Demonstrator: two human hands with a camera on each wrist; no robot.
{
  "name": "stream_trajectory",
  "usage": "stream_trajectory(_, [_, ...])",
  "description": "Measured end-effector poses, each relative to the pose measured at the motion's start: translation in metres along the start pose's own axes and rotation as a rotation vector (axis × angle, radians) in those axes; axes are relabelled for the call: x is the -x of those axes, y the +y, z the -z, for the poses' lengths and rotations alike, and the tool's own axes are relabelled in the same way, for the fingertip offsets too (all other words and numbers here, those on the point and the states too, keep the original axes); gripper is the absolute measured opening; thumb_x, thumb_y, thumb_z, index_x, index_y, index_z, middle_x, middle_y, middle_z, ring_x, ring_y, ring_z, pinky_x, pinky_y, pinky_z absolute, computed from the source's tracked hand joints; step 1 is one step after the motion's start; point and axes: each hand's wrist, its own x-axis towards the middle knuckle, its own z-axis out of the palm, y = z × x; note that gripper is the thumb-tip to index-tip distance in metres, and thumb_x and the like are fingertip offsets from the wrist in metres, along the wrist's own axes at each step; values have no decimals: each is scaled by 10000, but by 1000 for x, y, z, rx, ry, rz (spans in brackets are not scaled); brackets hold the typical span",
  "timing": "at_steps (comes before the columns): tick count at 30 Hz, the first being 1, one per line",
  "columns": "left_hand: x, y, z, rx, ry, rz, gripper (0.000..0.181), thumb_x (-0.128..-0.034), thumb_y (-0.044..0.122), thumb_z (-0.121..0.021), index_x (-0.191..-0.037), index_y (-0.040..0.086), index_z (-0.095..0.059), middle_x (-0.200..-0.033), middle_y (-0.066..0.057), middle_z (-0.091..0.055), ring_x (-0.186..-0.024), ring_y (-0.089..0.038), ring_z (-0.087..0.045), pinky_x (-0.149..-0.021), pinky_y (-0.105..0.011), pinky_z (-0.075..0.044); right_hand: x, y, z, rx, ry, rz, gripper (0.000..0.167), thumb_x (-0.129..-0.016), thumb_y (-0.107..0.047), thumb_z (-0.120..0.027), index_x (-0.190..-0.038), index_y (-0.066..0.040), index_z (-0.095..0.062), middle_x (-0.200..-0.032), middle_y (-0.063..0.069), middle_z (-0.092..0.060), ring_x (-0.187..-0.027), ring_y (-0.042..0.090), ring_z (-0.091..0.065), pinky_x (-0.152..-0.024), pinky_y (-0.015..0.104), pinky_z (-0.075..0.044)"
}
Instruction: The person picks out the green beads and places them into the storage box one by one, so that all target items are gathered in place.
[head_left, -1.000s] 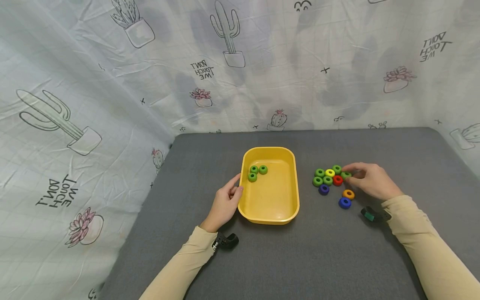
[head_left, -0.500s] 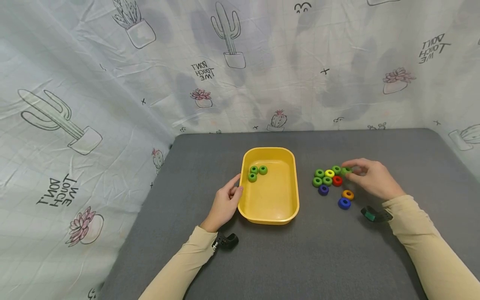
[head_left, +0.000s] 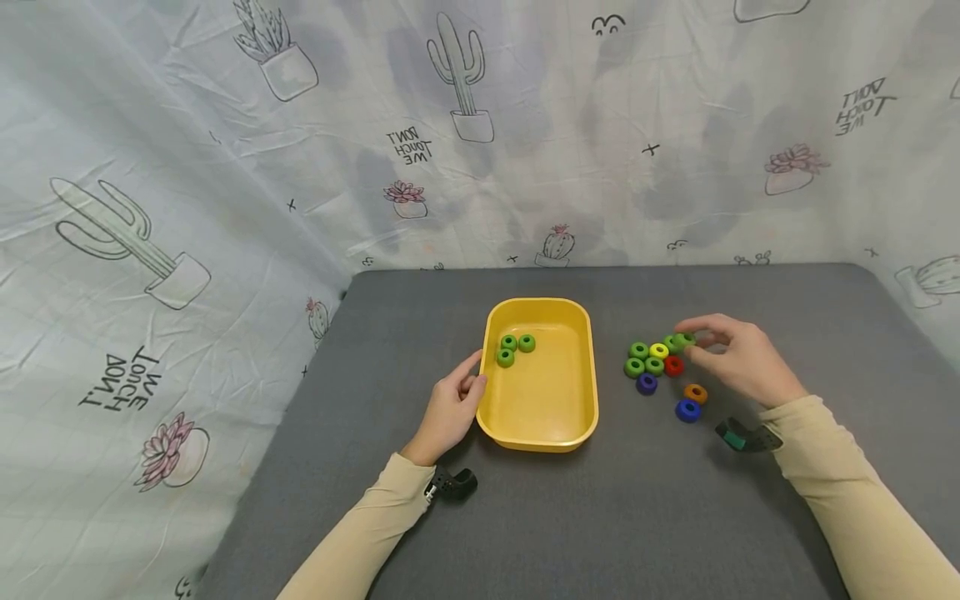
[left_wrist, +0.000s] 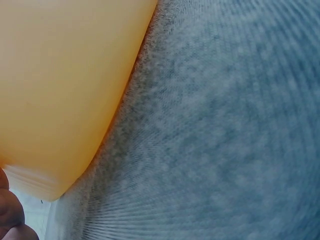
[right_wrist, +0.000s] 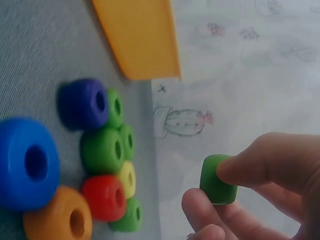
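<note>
My right hand [head_left: 738, 358] pinches a green bead [right_wrist: 219, 179] between thumb and fingers, held up off the table in the right wrist view. Just below it lies a group of beads: several green [head_left: 634, 367], one yellow [head_left: 658, 352], one red [head_left: 673, 366], one purple [head_left: 647, 383]. Nearer the person are an orange bead [head_left: 695, 393] and a blue bead [head_left: 687, 411]. At the left side of a yellow tray [head_left: 536, 417], my left hand [head_left: 446, 417] grips the rim. Three green beads [head_left: 506, 357] sit in the tray's far left part.
A grey cloth-covered table [head_left: 600, 525] lies under everything. Behind and to the left hangs a white curtain [head_left: 525, 192] printed with cacti. Dark straps [head_left: 453, 483] are on both wrists.
My right hand has lifted the green bead from the right end of the group and moved it slightly up and left. The left hand stays at the tray.
</note>
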Motion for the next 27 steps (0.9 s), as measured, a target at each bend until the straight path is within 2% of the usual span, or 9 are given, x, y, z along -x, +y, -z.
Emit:
stream_trajectory(3, [0, 1, 0, 0, 2, -3, 464, -1072, 42, -543, -1523, -52, -481, -677, 2, -426, -536, -18, -355, -559, -194, -330, 1, -6, 0, -12, 10, 20, 322, -1007, -194, -710, -1325, -143, -694, -1316, 143, -648, -1057, 183, -677, -700, 297, -516])
stream_trajectory(6, [0, 0, 0, -4, 1, -3, 464, -1071, 37, -543, -1521, -57, -480, -676, 4, -420, -538, -18, -353, -562, -194, -329, 2, -12, 0, -28, 18, 53, 309, -998, -179, -722, -1307, -172, -709, -1305, 120, -658, -996, -60, -608, -720, 239, -532])
stream_trajectory(9, [-3, -9, -2, -15, 0, 3, 467, -1076, 44, -539, -1528, -51, -473, -671, -2, -418, -538, -18, -351, -566, -193, -323, 3, -18, -1, -39, 21, 84, 307, -993, -151, -723, -1299, -180, -714, -1291, 98, -661, -962, -165, -546, -750, 209, -543])
stream_trajectory(13, [-8, -26, -5, -37, 7, 13, 472, -1085, 77, -540, -1544, -9, -472, -664, -7, -423, -528, -26, -348, -562, -196, -318, 5, -26, -3, -31, 17, 105, 313, -991, -119, -706, -1296, -189, -712, -1268, 64, -661, -961, -134, -552, -725, 226, -556])
stream_trajectory(16, [-9, -33, -5, -33, 5, 9, 472, -1089, 122, -551, -1552, 51, -486, -669, 5, -438, -528, -36, -363, -558, -201, -331, 5, -31, -5, -25, 13, 121, 317, -987, -97, -693, -1288, -196, -713, -1254, 57, -664, -949, -102, -562, -681, 254, -550])
stream_trajectory(23, [-9, -34, -2, -7, -15, -22, 472, -1092, 159, -554, -1557, 107, -493, -666, 7, -445, -537, -60, -383, -556, -207, -349, 6, -43, -10, -45, 6, 172, 311, -983, -91, -708, -1264, -223, -722, -1204, 14, -674, -891, -27, -617, -594, 271, -503])
stream_trajectory(27, [-9, -34, -2, -13, -18, -32, 473, -1095, 168, -552, -1560, 110, -490, -662, 9, -434, -535, -52, -374, -559, -206, -345, 7, -50, -14, -42, 17, 199, 315, -966, -87, -730, -1249, -224, -735, -1200, -19, -682, -919, -2, -616, -656, 249, -536])
